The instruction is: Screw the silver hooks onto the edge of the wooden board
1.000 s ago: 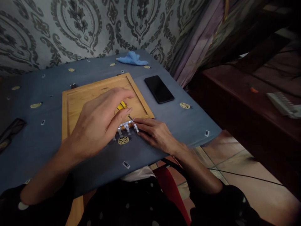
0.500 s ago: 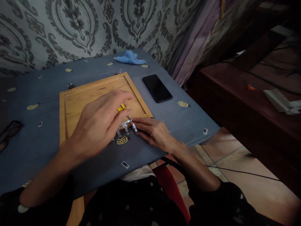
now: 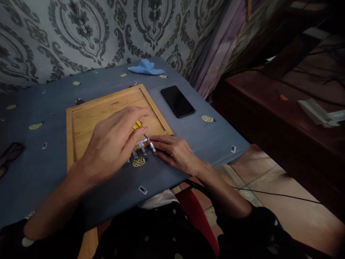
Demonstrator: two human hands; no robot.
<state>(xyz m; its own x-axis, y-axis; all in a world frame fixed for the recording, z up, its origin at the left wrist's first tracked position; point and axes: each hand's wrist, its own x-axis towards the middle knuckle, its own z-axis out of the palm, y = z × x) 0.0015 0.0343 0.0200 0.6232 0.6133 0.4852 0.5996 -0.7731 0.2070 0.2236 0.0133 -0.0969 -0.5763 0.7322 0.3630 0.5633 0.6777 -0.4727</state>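
My left hand [image 3: 111,135] is closed around a screwdriver with a yellow handle [image 3: 137,125], above the near edge of a framed wooden board [image 3: 159,113]. The screwdriver's thin shaft slants down to the right end of a silvery metal hook rail [image 3: 141,144]. That rail lies along the board's near edge, its hooks jutting out over the tablecloth; its left part is hidden behind my left hand. My right hand [image 3: 179,153] pinches the rail's right end, fingers around the last hook [image 3: 152,147]. Its fingertips are close to the screwdriver's tip.
A black phone [image 3: 178,101] lies right of the board, and a blue cloth [image 3: 145,67] sits at the table's back. Dark glasses [image 3: 11,156] rest at the left. A dark red surface [image 3: 258,97] with cables stands beyond the table's right side.
The whole view has shifted slightly. Both hands keep their places on the screwdriver and rail, with no clear movement against the board.
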